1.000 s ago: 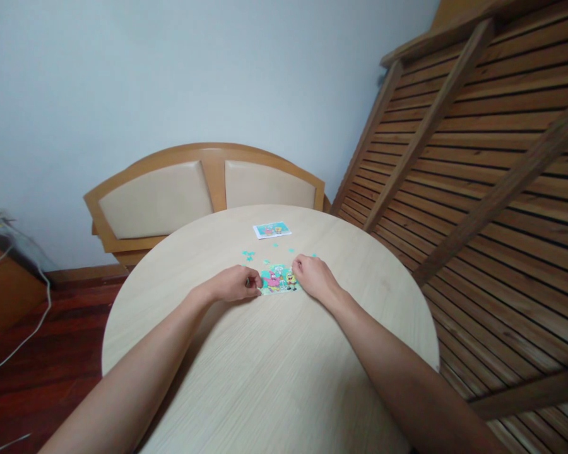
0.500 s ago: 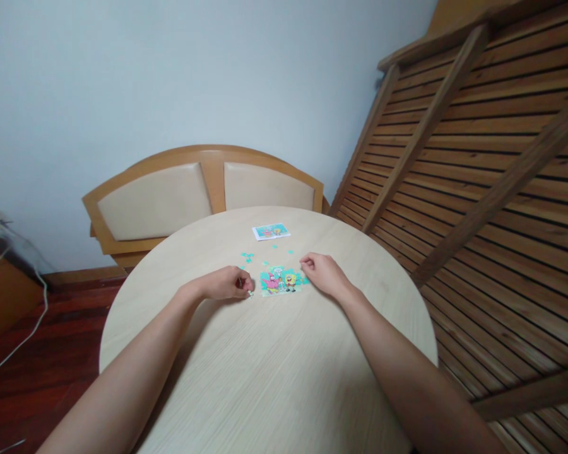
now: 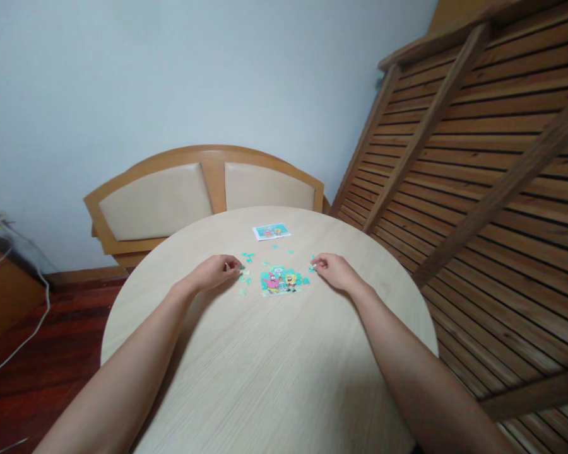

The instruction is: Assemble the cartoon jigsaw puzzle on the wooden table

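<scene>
Just below the frame's centre, a part-joined puzzle lies on the counter between the left hand, by loose pieces, and the right hand, by a small piece, though I cannot tell whether either narrow grip holds anything.

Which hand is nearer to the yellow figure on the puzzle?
The right hand, to the right of the yellow figure; the left hand is farther, to its left.

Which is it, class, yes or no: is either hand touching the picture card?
No, the picture card lies on the table, apart from the left hand and the right hand.
</scene>
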### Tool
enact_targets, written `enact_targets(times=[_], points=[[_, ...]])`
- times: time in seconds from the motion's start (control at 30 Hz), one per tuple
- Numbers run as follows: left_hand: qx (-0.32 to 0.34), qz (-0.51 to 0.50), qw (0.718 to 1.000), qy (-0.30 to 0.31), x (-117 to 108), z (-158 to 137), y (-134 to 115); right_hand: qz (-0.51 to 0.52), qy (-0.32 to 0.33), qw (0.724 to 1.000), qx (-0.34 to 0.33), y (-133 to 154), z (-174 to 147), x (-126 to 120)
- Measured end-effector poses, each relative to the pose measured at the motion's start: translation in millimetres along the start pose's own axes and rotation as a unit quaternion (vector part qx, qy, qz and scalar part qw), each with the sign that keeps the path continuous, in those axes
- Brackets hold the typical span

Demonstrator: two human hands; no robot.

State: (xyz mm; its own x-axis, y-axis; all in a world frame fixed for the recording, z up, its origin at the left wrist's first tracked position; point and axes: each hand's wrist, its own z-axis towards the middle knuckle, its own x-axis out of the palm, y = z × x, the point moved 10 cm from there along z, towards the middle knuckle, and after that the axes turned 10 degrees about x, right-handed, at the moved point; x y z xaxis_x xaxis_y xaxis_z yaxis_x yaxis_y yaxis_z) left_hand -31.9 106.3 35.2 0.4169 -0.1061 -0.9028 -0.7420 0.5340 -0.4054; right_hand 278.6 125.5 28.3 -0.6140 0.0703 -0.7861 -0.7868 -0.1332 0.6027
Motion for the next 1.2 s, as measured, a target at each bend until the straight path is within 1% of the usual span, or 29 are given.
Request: enact_targets(times=[0.1, 0.2, 0.33, 0.43, 0.53, 0.67, 0.77, 0.9, 0.97, 1.1, 1.2], points=[[0.015, 0.03, 0.999, -0.013, 3, 4, -8, -0.01, 0.006, 1.0, -0.003, 2, -1, 1], [0.024, 0.048, 0.998, -0.02, 8, 8, -9, -0.013, 0.01, 1.0, 0.002, 2, -1, 2], [0.064, 0.026, 0.997, -0.035, 13, 12, -13, -0.016, 0.011, 1.0, -0.002, 3, -2, 3], [0.1, 0.014, 0.994, -0.035, 15, 14, -19, -0.016, 0.008, 1.0, -0.003, 4, -2, 2], [0.119, 0.014, 0.992, -0.033, 16, 14, -24, -0.02, 0.008, 1.0, -0.001, 4, -2, 1], [0.111, 0.003, 0.994, -0.026, 15, 13, -28, -0.032, 0.008, 0.999, 0.002, 3, -2, 0], [0.091, -0.033, 0.995, -0.012, 17, 11, -29, -0.037, 0.003, 0.999, 0.007, 1, -2, -1], [0.073, -0.078, 0.994, -0.01, 17, 9, -30, -0.039, -0.002, 0.999, 0.007, -1, -1, -3], [0.082, -0.093, 0.992, -0.003, 16, 8, -35, -0.039, -0.001, 0.999, 0.008, -2, -1, -2], [0.133, -0.108, 0.985, 0.005, 11, 5, -57, -0.043, -0.001, 0.999, 0.013, -4, 0, -2], [0.141, -0.14, 0.979, 0.037, 17, 3, -69, -0.044, -0.003, 0.999, 0.016, -5, 0, -2]])
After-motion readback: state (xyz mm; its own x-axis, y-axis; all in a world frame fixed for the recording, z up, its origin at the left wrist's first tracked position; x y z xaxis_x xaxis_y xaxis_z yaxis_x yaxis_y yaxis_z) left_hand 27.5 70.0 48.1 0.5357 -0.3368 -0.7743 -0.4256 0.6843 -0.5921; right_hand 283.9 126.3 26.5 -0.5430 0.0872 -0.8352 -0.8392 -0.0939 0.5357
